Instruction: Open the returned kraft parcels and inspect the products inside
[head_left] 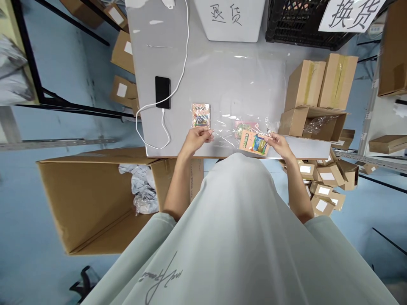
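Observation:
My left hand (197,137) pinches the left edge of a clear plastic wrapping sheet (229,123) that lies stretched over the near edge of the grey table (203,84). My right hand (277,142) is closed on the sheet's right end, beside a small orange card packet (253,142) tilted at the table's edge. A second colourful packet (201,115) lies flat just above my left hand. Another packet (244,126) shows through the film behind the orange one.
A black phone (162,92) on a white cable (184,55) lies at the left. A white bin (231,20) and black crate (302,21) stand at the back. Cardboard boxes (318,97) are stacked at right. A large open carton (95,199) sits on the floor.

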A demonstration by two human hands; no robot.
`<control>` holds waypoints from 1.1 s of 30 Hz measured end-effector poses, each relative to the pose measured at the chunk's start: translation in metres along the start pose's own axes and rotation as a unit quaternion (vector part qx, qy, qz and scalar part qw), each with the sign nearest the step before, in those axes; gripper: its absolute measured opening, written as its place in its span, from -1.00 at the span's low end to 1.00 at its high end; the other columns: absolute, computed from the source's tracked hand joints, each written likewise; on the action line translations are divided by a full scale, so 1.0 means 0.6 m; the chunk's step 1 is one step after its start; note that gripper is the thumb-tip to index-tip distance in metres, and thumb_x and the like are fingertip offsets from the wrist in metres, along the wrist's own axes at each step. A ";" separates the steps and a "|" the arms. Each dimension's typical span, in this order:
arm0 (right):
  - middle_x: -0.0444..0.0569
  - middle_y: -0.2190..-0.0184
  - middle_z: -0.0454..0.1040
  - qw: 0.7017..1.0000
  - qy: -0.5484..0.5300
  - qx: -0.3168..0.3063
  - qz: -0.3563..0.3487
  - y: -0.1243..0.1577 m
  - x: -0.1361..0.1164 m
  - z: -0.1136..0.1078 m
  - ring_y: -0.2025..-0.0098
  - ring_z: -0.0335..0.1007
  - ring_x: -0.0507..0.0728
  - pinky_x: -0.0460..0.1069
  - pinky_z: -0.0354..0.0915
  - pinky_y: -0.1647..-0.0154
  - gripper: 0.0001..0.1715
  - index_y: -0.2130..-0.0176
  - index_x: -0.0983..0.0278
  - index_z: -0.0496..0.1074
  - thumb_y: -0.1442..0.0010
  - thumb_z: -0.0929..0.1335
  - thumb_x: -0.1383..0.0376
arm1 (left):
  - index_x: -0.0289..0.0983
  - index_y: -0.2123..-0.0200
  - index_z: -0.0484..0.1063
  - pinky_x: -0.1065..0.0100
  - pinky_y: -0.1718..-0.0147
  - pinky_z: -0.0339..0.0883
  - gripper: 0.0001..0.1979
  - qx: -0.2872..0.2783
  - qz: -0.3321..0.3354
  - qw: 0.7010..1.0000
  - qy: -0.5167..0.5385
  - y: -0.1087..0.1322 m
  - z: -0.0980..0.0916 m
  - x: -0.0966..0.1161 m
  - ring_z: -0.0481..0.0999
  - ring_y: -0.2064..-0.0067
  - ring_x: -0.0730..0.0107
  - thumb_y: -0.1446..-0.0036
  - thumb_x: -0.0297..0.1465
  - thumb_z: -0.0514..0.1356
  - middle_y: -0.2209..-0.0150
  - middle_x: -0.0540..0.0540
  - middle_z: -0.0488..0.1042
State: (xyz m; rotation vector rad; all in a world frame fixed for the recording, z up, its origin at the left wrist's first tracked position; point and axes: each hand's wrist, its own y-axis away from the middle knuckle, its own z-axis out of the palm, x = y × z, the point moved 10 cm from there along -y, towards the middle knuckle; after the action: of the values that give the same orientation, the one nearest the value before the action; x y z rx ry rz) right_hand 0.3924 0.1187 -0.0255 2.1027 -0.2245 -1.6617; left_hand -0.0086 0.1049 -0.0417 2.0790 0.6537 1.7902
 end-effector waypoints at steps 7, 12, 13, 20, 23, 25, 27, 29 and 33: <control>-0.05 0.29 0.64 0.998 -0.062 -0.013 0.020 0.007 -0.026 -0.031 0.21 0.56 0.21 0.10 0.58 0.10 -0.19 0.29 0.16 0.58 -0.03 0.63 -0.46 | -0.20 0.33 0.66 0.20 0.21 0.59 -0.66 -0.048 0.039 0.994 -0.086 -0.009 0.010 -0.002 0.64 0.34 0.22 -0.03 -0.09 0.58 0.36 -0.11 0.65; -0.04 0.28 0.65 0.997 -0.072 -0.005 0.025 0.013 -0.047 -0.030 0.19 0.62 0.23 0.11 0.62 0.11 -0.21 0.24 0.16 0.60 -0.06 0.64 -0.44 | -0.17 0.21 0.58 0.27 0.19 0.41 -0.60 0.117 0.089 0.976 -0.164 0.013 -0.007 0.030 0.49 0.32 0.27 0.07 -0.36 0.65 0.40 0.06 0.48; -0.03 0.27 0.65 0.997 -0.072 -0.003 0.024 0.014 -0.051 -0.029 0.20 0.61 0.23 0.11 0.61 0.11 -0.19 0.24 0.16 0.61 -0.03 0.64 -0.46 | -0.16 0.23 0.57 0.27 0.19 0.38 -0.61 0.132 0.098 0.972 -0.166 0.019 -0.006 0.036 0.45 0.33 0.28 0.06 -0.37 0.64 0.41 0.07 0.43; -0.10 0.31 0.65 0.997 -0.071 -0.001 0.014 0.020 -0.074 -0.024 0.27 0.51 0.16 0.05 0.51 0.16 -0.12 0.27 0.14 0.64 0.10 0.67 -0.52 | -0.19 0.14 0.80 0.25 0.20 0.41 -0.56 -0.051 0.140 0.982 -0.117 0.027 0.033 0.060 0.47 0.30 0.32 -0.12 0.04 0.55 0.21 -0.11 0.68; -0.13 0.35 0.62 0.997 -0.076 -0.011 0.010 0.022 -0.079 -0.020 0.31 0.47 0.13 0.03 0.48 0.19 -0.15 0.29 0.15 0.63 0.07 0.68 -0.49 | -0.17 0.06 0.84 0.19 0.00 0.52 -0.30 -0.124 0.109 0.978 -0.124 0.028 0.033 0.057 0.67 0.05 0.10 -0.09 0.32 0.50 0.01 -0.21 0.80; -0.13 0.36 0.60 0.997 -0.072 -0.012 0.007 0.022 -0.082 -0.019 0.31 0.46 0.13 0.03 0.47 0.20 -0.14 0.31 0.15 0.62 0.06 0.67 -0.50 | -0.14 0.06 0.86 0.12 -0.16 0.54 -0.21 -0.162 0.087 0.974 -0.132 0.031 0.036 0.053 0.71 -0.13 -0.05 -0.13 0.44 0.41 -0.08 -0.22 0.81; -0.14 0.38 0.58 0.998 -0.068 -0.011 0.010 0.023 -0.082 -0.018 0.32 0.44 0.13 0.03 0.47 0.22 -0.13 0.32 0.15 0.61 0.08 0.67 -0.52 | -0.13 0.09 0.86 0.07 -0.24 0.54 -0.22 -0.180 0.085 0.970 -0.143 0.035 0.041 0.053 0.70 -0.22 -0.12 -0.18 0.45 0.36 -0.12 -0.22 0.81; -0.14 0.40 0.57 0.998 -0.068 -0.011 0.013 0.023 -0.082 -0.017 0.32 0.44 0.14 0.03 0.47 0.23 -0.13 0.32 0.14 0.61 0.09 0.67 -0.52 | -0.13 0.12 0.86 0.05 -0.27 0.54 -0.34 -0.167 0.110 0.967 -0.158 0.037 0.044 0.062 0.71 -0.23 -0.14 -0.20 0.35 0.43 -0.12 -0.22 0.81; -0.13 0.37 0.59 0.997 -0.072 -0.027 0.010 0.023 -0.084 -0.008 0.30 0.45 0.13 0.02 0.48 0.22 -0.15 0.30 0.16 0.62 0.03 0.67 -0.49 | -0.13 0.05 0.85 0.02 -0.30 0.54 -0.63 -0.147 0.146 0.965 -0.158 0.040 0.061 0.077 0.72 -0.20 -0.08 -0.24 -0.03 0.52 -0.11 -0.20 0.82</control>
State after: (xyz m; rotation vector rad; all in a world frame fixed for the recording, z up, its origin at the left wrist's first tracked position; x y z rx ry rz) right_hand 0.3857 0.1272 0.0262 1.9389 -0.2416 -1.7893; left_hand 0.0355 0.1115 0.0035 2.2604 -0.0068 1.5233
